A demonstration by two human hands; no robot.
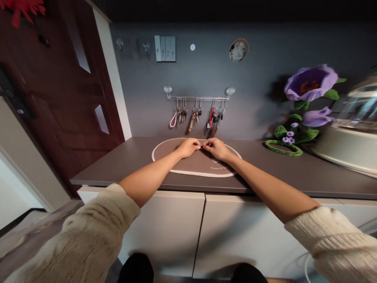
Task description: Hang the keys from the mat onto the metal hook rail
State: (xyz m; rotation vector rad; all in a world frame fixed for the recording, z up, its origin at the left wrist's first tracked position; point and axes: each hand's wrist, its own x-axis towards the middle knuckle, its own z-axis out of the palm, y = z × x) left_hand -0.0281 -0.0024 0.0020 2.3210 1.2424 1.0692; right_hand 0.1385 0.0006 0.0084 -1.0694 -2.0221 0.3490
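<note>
My left hand and my right hand meet over the brown oval mat with a pale border. The fingertips of both are pinched on a small dark, shiny piece between them. It looks metallic, but most of it is covered by fingers and I cannot make out its kind. Just behind my hands, a clear hook rail on the grey wall carries several bunches of keys. A pink loop and a red strap hang among them.
The mat lies on a dark countertop above white cabinet doors. Purple flowers and a pale domed container stand at the right. A wall switch panel is higher up; a dark red door is at the left.
</note>
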